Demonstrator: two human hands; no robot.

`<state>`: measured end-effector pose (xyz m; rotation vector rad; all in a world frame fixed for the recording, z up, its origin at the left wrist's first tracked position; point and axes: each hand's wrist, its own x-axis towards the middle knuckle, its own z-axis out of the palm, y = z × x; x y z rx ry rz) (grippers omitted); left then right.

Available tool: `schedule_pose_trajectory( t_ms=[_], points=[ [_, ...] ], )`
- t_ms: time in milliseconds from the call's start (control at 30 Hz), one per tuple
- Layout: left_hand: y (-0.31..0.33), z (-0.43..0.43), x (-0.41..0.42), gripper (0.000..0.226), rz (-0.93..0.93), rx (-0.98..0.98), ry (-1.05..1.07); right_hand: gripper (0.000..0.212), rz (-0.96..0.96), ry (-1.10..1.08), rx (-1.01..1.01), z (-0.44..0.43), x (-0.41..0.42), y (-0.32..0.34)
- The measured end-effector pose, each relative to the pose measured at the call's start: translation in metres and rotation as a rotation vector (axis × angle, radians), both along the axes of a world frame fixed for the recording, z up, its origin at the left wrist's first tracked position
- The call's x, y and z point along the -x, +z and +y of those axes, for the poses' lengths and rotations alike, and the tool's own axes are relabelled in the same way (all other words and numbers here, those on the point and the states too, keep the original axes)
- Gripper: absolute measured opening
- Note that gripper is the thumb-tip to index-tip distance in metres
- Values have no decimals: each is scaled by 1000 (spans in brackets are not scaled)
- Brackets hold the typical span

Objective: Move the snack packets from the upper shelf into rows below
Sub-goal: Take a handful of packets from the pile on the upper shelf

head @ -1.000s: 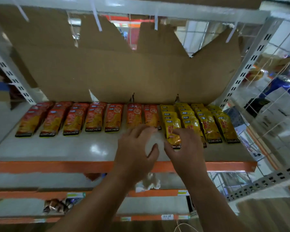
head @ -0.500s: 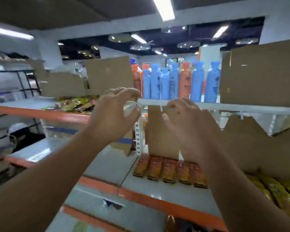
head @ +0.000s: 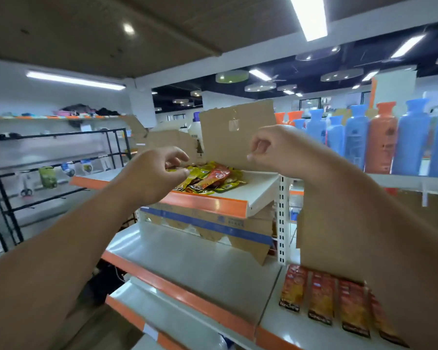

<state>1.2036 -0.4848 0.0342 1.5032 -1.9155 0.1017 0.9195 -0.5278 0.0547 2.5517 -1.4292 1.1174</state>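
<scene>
Snack packets (head: 214,178) are heaped on the upper shelf (head: 261,190), against a cardboard sheet (head: 238,132). The left grip (head: 154,175) is curled at the heap's left edge; whether a packet is pinched cannot be told. The right grip (head: 276,147) is raised beside it, curled on nothing. Red packets (head: 321,299) are lined up on the lower shelf (head: 288,329).

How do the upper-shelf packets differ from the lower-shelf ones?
The upper-shelf packets lie in a loose, overlapping heap; the lower-shelf packets lie flat in a neat side-by-side row. The upper-shelf packets mix yellow and red; the lower-shelf packets are all orange-red. Both are flat sachets.
</scene>
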Motion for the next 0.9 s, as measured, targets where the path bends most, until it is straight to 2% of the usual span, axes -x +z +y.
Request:
schedule_pose_trajectory(
  t_ms=[133,267,333,533,767,900],
  points=[
    [-1,-54,-20,23,-13,-83,6,12,171,-34,-111,-50,-10,14],
    [9,-103,-37,22,-64,-171,44,16,465,-22,-304,-103,-28,27],
    [15,-126,-48,21,-81,-203,73,20,540,-12,-325,-133,-40,35],
    [14,-191,-85,26,-154,-266,147,22,561,30,-294,-191,-80,53],
    [7,-261,-132,19,-174,-294,99,18,687,-3,-301,-223,-135,55],
    [-1,-308,-161,11,-196,-297,41,19,726,-29,-372,-245,-176,51]
  ],
)
